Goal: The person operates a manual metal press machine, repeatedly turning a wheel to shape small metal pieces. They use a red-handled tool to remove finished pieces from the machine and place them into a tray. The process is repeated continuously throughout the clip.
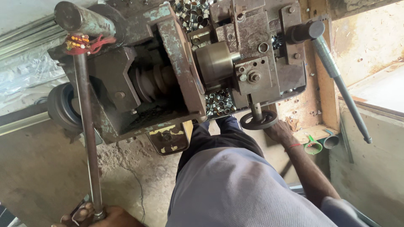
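Left hand at the near left edge of the view, fingers clenched around the lower end of a long steel lever rod. The rod runs from the hand up and away to a thick cylindrical head at the far left top of the machine, where red thread with beads is tied around it.

Right hand lies at the near right side of the machine, fingers against the rim of a small dark handwheel; from this angle I cannot tell whether it grips the wheel or only rests on it. A red thread band circles that wrist.

The machine is a worn, rusty iron body with flaking pale paint. A brass-coloured cylinder sits at its centre, a stepped pulley to its left. Small shiny metal rings are heaped in the tray just below the cylinder, and more lie at the far top. A second lever with a dark knob slants down on the right. Two green-rimmed cups stand near the wooden frame.
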